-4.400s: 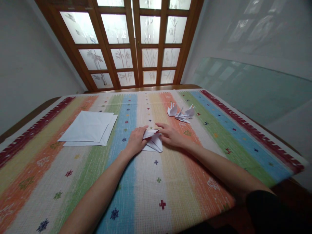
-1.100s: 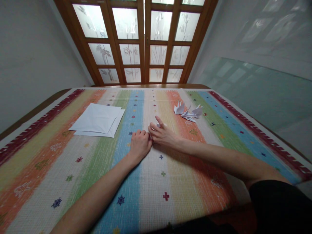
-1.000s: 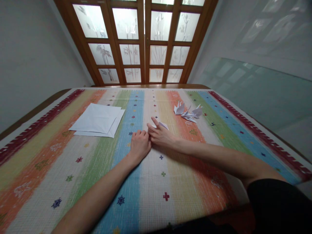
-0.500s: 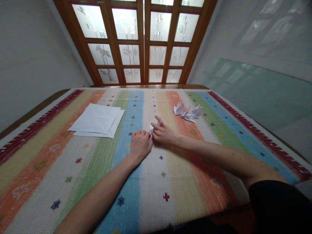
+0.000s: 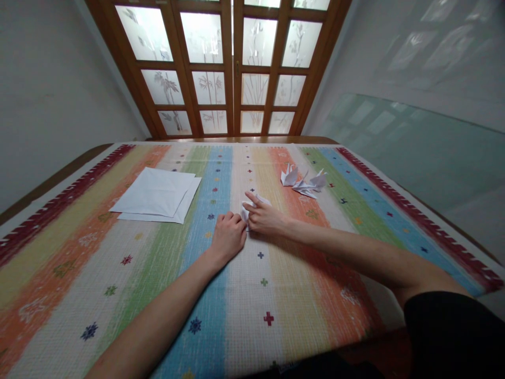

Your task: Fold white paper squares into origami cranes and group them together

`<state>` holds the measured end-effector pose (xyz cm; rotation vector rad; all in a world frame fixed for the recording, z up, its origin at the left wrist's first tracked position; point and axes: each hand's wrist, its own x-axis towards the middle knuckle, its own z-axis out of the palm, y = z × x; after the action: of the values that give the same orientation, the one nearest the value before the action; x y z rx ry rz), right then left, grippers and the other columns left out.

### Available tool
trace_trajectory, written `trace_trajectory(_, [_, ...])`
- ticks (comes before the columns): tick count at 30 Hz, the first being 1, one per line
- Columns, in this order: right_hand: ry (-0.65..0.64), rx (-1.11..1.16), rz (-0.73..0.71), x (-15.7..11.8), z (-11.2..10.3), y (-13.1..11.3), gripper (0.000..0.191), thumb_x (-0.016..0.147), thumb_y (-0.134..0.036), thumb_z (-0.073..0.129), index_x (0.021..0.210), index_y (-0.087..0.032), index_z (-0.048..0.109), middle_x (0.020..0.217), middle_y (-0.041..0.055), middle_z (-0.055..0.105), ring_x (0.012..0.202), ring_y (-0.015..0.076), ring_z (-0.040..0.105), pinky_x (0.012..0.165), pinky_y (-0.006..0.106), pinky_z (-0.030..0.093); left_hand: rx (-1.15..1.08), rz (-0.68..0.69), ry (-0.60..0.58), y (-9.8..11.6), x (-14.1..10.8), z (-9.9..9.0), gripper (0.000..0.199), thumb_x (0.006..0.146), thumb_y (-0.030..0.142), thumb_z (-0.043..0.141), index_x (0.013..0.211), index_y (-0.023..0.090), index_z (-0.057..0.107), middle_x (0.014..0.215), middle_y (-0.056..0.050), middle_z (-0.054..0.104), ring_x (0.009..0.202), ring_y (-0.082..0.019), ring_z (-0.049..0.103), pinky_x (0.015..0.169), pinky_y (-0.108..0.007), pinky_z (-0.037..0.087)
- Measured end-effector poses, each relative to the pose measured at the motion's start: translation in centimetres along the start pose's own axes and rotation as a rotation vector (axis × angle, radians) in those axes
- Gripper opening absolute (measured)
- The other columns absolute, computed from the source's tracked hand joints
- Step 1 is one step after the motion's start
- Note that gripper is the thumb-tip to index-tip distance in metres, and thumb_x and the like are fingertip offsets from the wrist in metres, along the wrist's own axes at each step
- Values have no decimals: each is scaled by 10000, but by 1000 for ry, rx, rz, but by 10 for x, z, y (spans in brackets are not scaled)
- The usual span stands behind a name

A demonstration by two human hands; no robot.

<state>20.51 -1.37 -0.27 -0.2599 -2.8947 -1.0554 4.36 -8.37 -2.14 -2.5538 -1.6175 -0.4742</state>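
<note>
A small piece of folded white paper (image 5: 245, 212) lies at the middle of the table, mostly covered by my fingers. My left hand (image 5: 228, 234) is closed at its left edge, with fingers curled and the thumb side against the paper. From the right, my right hand (image 5: 265, 218) grips the same paper, index finger stretched forward over it and the others bent. Exactly how the paper is folded is hidden by the fingers.
Flat white paper sheets (image 5: 152, 192) lie overlapping at the left. Several folded paper cranes (image 5: 303, 184) sit together at the right, beyond my right hand. A striped cloth (image 5: 158, 295) covers the table. Wooden doors with glass panes (image 5: 236, 100) stand behind it.
My right index finger has lowered and shifted slightly left. More of the white paper shows around the right hand. My left hand has barely moved.
</note>
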Motion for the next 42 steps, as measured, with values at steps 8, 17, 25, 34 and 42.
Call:
trace_trajectory(8, [242,-65,73,-19,-12,0,164,883,-168,554,845,-195,711,876,23,718,1128,221,580,1167,550,270,20,250,-61,-8,-2,-8,228,929,260,458,931,149,657,981,-113,669,1005,-271,561,845,-430,408])
trace_trajectory(17, [256,46,27,-71,-15,12,232,912,-113,507,1011,-227,684,1119,-6,709,1256,197,524,1189,534,231,15,349,-117,-16,4,-5,239,941,275,437,1051,145,604,1298,-113,607,1167,-285,525,966,-434,390])
trace_trajectory(25, [108,212,-6,-73,-11,21,252,849,-88,597,1020,-246,692,1050,-5,723,1346,188,430,1196,534,215,-215,174,-131,-22,3,3,371,898,285,512,1237,137,520,1198,-135,645,1167,-267,556,1003,-428,407])
trace_trajectory(34, [39,53,116,-43,-12,10,217,851,-92,531,853,-214,710,837,25,710,1114,240,602,1141,558,329,-244,249,-103,-26,3,7,269,926,275,490,1143,212,636,1255,-74,657,1202,-276,539,1003,-471,404])
trace_trajectory(42, [20,-72,231,-27,-7,0,223,870,-146,524,836,-158,745,725,62,686,928,262,631,1100,579,357,-249,188,-117,-25,3,5,346,889,269,536,1208,147,598,1215,-132,661,1188,-275,552,1006,-456,416])
